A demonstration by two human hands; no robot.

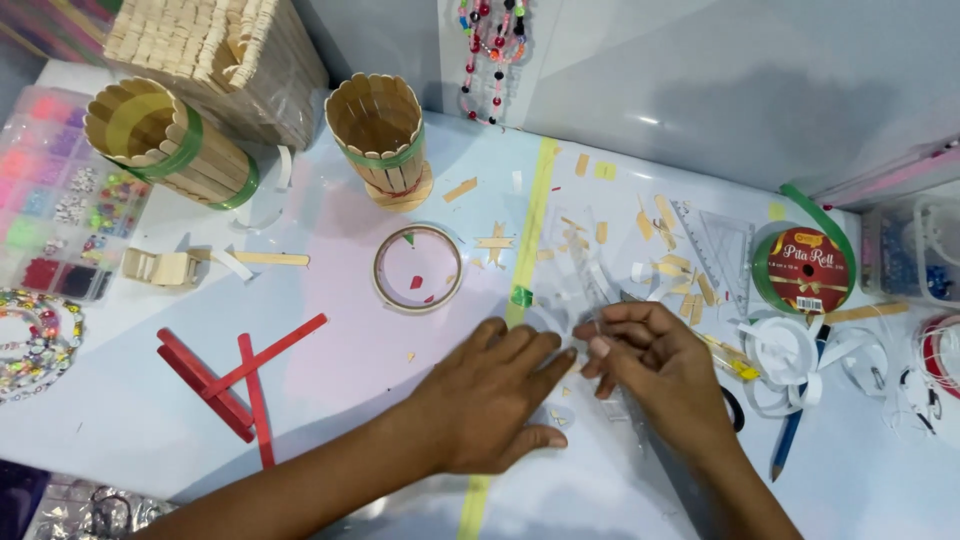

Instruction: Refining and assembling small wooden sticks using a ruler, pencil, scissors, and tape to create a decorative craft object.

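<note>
Two bare hands work a thin clear strip on a cluttered craft bench (700,130).

Going left to right, we see a bead organiser box (55,190), two tubs made of wooden craft sticks (165,145) (378,135), loose red sticks (235,380) and a ring of tape (418,268). Our left hand (490,400) lies flat, fingers together, pressing the bench at centre. Just beside it, our right hand (655,365) has its fingers pinched on a clear strip (598,300), hard to make out, which rises from the fingertips. Further right lie a clear set square (722,245), a green ribbon roll (805,270) and a blue pencil (790,440). We judge the step goes best with the flat hand steadying the surface while the pinch keeps the strip taut.
</note>
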